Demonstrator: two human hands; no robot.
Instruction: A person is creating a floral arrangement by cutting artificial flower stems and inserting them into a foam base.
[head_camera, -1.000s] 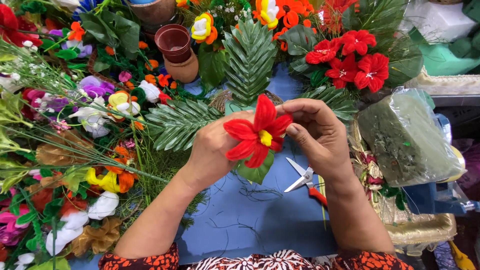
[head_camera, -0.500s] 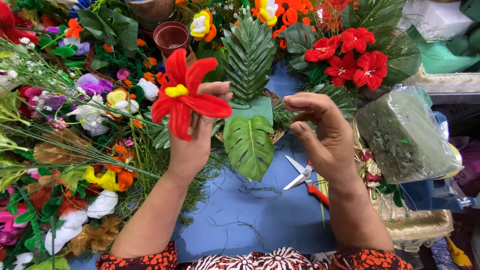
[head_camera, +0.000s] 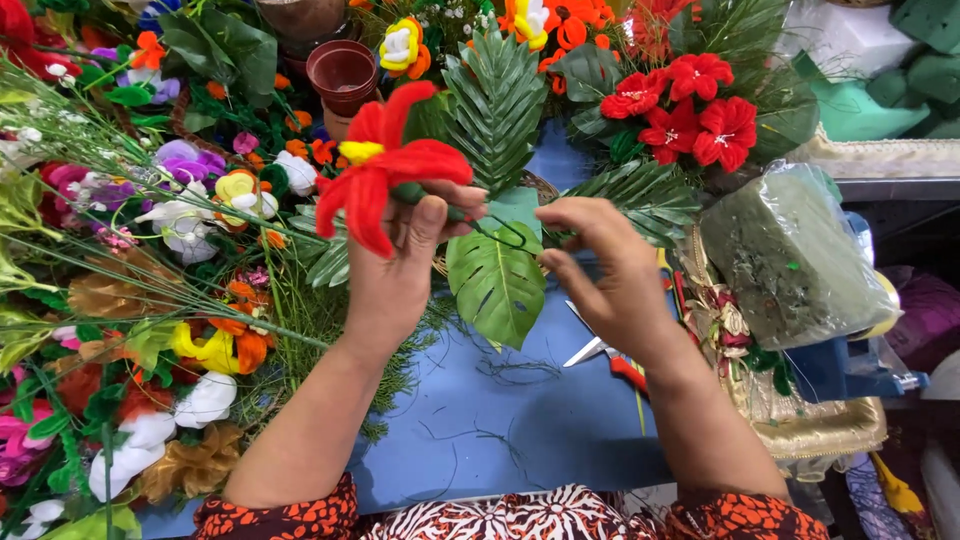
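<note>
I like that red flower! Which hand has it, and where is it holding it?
The left hand holds the red flower just under its bloom. The right hand pinches the thin dark stem wire lower down.

A florist's workbench: artificial flowers heaped at left, wrapped foam block right, scissors centre.

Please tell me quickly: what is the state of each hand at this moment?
Left hand: closed, holding the red flower by its stem.
Right hand: fingers pinched on a thin green wire.
</note>
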